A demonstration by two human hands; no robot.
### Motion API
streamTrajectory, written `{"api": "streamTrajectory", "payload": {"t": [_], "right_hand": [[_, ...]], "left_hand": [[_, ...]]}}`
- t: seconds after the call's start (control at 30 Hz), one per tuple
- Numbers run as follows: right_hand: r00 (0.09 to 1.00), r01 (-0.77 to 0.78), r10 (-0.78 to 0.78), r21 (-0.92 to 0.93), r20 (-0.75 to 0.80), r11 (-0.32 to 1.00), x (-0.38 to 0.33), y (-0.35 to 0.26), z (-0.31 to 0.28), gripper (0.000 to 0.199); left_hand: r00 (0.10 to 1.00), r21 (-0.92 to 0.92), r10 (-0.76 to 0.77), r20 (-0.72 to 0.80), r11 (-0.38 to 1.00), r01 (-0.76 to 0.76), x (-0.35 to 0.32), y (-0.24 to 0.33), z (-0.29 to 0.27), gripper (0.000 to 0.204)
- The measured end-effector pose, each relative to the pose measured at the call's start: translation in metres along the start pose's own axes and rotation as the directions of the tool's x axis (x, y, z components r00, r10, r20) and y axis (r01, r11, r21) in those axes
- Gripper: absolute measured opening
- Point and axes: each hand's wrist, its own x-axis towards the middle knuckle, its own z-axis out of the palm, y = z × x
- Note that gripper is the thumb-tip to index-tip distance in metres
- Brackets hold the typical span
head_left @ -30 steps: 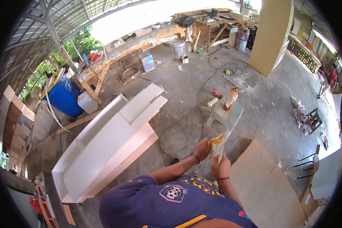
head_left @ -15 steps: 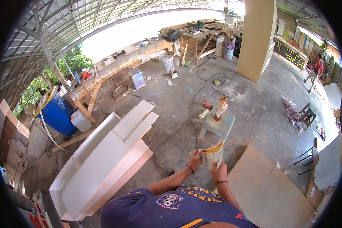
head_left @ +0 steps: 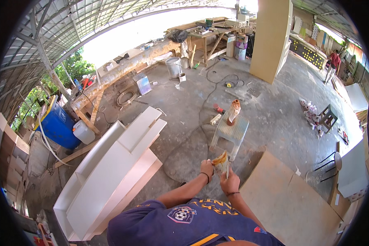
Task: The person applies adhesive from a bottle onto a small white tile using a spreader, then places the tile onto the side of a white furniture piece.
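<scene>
My left hand (head_left: 206,167) and my right hand (head_left: 230,183) are raised together in front of my chest. Both grip a folded yellowish-brown sheet, like sandpaper (head_left: 221,160), between them. The left hand holds its upper left edge and the right hand holds its lower right side. Straight beyond the hands stands a small pale plastic stool (head_left: 230,132) with an orange-brown bottle-shaped object (head_left: 233,111) on top.
A long white cabinet (head_left: 110,164) lies on the concrete floor to my left. A tan board (head_left: 287,201) lies at lower right. A blue barrel (head_left: 57,125), a white jug (head_left: 85,131), workbenches (head_left: 209,35), cables and a tan pillar (head_left: 270,39) stand farther off. Another person (head_left: 333,65) stands far right.
My hands stay together on the sheet and have shifted slightly. The view has tilted, so the floor and benches sit lower in the picture.
</scene>
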Motion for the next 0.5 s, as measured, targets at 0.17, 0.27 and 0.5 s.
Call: {"api": "streamTrajectory", "payload": {"t": [0.17,0.27,0.5], "right_hand": [[0.999,0.025,-0.025,-0.01,-0.041,1.0,-0.003,0.006,0.004,0.047],[0.999,0.016,-0.017,-0.021,-0.046,1.0,-0.003,0.005,0.004,0.047],[0.999,-0.018,0.017,-0.022,-0.038,1.0,-0.005,0.005,0.001,0.048]], "left_hand": [[0.987,-0.075,-0.114,0.118,0.99,0.123,0.004,0.007,-0.005,0.015],[0.991,-0.088,-0.087,0.099,0.992,0.096,0.004,0.003,-0.005,0.013],[0.991,0.068,-0.058,0.12,0.996,0.05,0.0,0.003,-0.008,0.018]]}}
